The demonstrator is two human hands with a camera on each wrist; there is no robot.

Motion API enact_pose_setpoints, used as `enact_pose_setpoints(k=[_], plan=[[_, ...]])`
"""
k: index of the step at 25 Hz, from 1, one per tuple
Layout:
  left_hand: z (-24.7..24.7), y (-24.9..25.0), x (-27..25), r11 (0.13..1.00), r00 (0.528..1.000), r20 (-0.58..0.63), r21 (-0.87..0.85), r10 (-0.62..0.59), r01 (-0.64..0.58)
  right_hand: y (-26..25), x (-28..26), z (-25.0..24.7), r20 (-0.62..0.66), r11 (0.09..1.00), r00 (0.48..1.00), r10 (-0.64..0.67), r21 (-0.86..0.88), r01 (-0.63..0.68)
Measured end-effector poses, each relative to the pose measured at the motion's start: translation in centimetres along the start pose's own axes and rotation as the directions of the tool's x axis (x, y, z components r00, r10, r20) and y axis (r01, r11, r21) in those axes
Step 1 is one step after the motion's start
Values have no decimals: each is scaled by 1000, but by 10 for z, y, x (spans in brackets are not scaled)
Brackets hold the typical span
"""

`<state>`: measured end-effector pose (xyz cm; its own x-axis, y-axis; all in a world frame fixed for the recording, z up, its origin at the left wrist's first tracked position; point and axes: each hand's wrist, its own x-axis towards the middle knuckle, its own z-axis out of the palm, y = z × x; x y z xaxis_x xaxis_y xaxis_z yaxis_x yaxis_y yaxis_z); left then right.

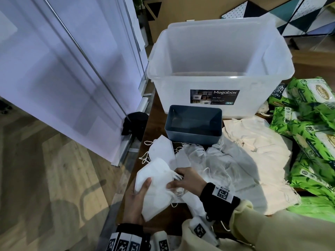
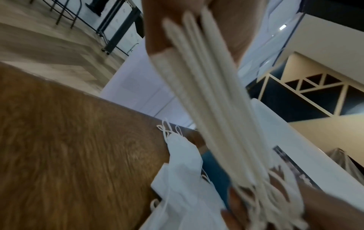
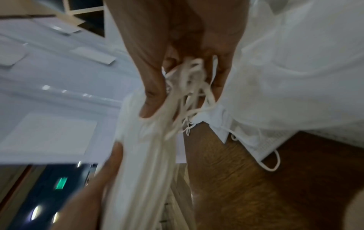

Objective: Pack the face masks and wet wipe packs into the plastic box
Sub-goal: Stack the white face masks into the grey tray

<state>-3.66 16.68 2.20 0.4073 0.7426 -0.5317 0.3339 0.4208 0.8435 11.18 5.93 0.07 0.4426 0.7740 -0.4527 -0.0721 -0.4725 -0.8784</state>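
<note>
- Wooden flooring and a pale panelled wall fill the left of the head view; a dark wooden desk (image 1: 155, 113) carries everything else.
- Head view: one clear plastic box (image 1: 217, 57) stands at the far side with nothing visible inside, so I judge the packing has hardly begun. One small blue bin (image 1: 193, 122) sits just in front of it, touching or nearly so.
- Head view: loose face masks (image 1: 163, 151) lie in a heap near the bin, too overlapped to count. Cream cloth bags (image 1: 253, 142) lie beside them. Green wet wipe packs (image 1: 313, 140) are piled at the right edge, at least five showing, well apart from the hands.
- Head view: the left hand (image 1: 135, 201) cups a stack of masks (image 1: 154, 187) from below with its thumb on top, while the right hand (image 1: 186, 180) pinches the end with the ear loops. Probably this squares the stack so it goes into the box as one bundle.
- Left wrist view: the stack (image 2: 212, 96) shows edge-on, about six or seven layers, though blur makes the count unsure. This grip is pressed together on it, thumb against fingers.
- Right wrist view: the thumb and fingers (image 3: 155, 87) close around a tangle of ear loops (image 3: 189, 80), likely gathered so they do not snag. More masks (image 3: 295, 77) lie on the desk beside the hand.
</note>
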Motion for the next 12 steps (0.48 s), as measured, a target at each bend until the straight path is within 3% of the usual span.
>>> enact_pose_setpoints(k=[4, 8, 10, 12], plan=[[-15, -5, 6, 1000, 998, -69, 0, 14, -14, 6, 9, 0, -45, 989, 995, 94, 123, -87], [-33, -9, 9, 1000, 994, -110, 9, 2, -2, 0, 24, 6, 143, 992, 984, 104, 52, -113], [-45, -5, 12, 1000, 991, -136, -25, -9, 6, -8, 51, -2, -73, 985, 987, 141, -87, -148], [-54, -2, 17, 999, 992, -127, -45, -16, 10, -16, 79, -6, -339, 863, 932, 127, -425, -272]])
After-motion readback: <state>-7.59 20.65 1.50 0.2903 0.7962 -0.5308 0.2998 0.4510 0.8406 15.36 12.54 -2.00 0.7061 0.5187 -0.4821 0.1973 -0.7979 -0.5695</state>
